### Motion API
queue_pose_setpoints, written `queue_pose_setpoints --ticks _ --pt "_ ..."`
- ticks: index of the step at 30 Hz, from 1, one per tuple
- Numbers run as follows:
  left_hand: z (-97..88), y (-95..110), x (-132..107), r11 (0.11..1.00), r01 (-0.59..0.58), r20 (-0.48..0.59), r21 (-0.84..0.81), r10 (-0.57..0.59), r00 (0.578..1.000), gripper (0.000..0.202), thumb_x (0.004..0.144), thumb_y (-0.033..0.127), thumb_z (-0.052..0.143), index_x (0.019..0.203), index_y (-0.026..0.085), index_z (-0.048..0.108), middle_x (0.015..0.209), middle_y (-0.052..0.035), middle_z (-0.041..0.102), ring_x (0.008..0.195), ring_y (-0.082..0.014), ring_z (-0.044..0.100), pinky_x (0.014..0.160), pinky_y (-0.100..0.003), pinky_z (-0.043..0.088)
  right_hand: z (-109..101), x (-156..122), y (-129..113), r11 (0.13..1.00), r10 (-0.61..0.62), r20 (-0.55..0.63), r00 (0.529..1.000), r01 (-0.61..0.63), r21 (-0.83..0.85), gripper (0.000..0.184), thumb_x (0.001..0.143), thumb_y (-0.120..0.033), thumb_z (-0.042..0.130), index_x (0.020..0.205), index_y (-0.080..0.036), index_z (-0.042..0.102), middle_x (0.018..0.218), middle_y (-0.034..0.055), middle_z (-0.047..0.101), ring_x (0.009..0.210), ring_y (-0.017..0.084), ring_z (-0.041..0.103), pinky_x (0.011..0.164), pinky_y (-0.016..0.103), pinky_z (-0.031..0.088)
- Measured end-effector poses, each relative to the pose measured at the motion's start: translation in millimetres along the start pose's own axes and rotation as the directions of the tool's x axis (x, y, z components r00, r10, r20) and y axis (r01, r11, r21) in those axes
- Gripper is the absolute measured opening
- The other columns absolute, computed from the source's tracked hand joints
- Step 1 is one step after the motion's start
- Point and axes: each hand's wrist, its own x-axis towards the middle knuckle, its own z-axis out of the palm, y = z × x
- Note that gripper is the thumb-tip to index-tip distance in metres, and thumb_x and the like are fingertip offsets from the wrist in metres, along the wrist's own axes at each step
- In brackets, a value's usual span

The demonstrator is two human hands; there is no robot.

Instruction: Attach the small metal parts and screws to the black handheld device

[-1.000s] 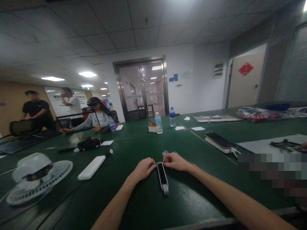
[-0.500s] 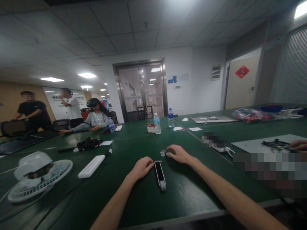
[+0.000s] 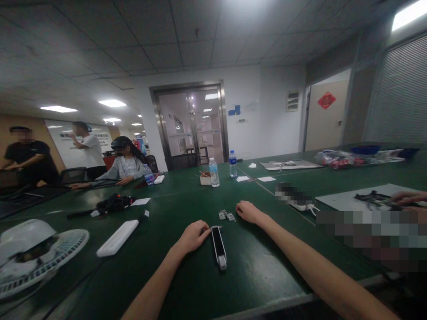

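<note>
My left grip [image 3: 193, 235] touches the slim device [image 3: 218, 244], hold unclear | my right grip [image 3: 248, 211] narrow, empty, beside metal parts [image 3: 227, 215]

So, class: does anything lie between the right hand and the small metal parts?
Nothing visible does. The right hand lies just right of the metal parts, only table between them. The black device sits nearer, at the left hand.

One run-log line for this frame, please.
left hand: fingertips on far end of slim black device | right hand: resting on green table beside small metal parts
</note>
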Motion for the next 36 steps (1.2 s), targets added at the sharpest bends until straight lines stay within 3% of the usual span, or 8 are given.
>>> queue_pose_setpoints --ticks 6,13,18,36 --pt "-0.6 2 0 1.000 0.004 -0.004 0.015 -0.004 1.000 0.028 0.089 0.037 0.041 0.090 0.018 0.061 0.091 -0.0046 0.060 0.083 -0.0171 0.055 0.074 -0.029 0.044 -7 -6 -11 0.999 0.008 -0.053 0.999 -0.006 0.033 0.025 0.090 -0.021 0.038 0.090 -0.011 0.061 0.092 0.0147 0.062 0.087 0.019 0.059 0.075 0.025 0.039" --pt "0.2 2 -2 1.000 -0.010 -0.029 0.007 0.011 1.000 0.028 0.089 0.038 0.041 0.089 0.018 0.061 0.088 -0.0037 0.060 0.082 -0.0168 0.055 0.074 -0.029 0.043 -8 -23 -48 0.908 -0.180 -0.113 0.977 0.209 0.364 0.021 0.087 -0.028 0.046 0.085 -0.016 0.063 0.077 0.0034 0.065 0.067 0.013 0.059 0.062 0.022 0.041" --pt "1.8 0 -2 0.999 -0.020 -0.045 0.026 0.021 0.999 0.027 0.089 0.036 0.041 0.088 0.018 0.061 0.086 -0.0038 0.060 0.080 -0.0167 0.055 0.072 -0.028 0.043 -4 -26 -67 0.870 -0.250 -0.123 0.960 0.278 0.408 0.017 0.084 -0.025 0.050 0.078 -0.017 0.064 0.073 0.0015 0.065 0.065 0.012 0.058 0.062 0.021 0.042" --pt "5.3 -8 2 0.996 -0.076 -0.009 0.037 0.076 0.997 0.024 0.090 0.034 0.043 0.089 0.018 0.061 0.087 -0.0035 0.060 0.080 -0.0160 0.055 0.070 -0.026 0.042 2 -27 -57 0.786 -0.246 -0.055 0.968 0.232 0.573 0.008 0.071 -0.020 0.058 0.078 -0.017 0.062 0.069 -0.0010 0.062 0.061 0.011 0.057 0.057 0.019 0.043"
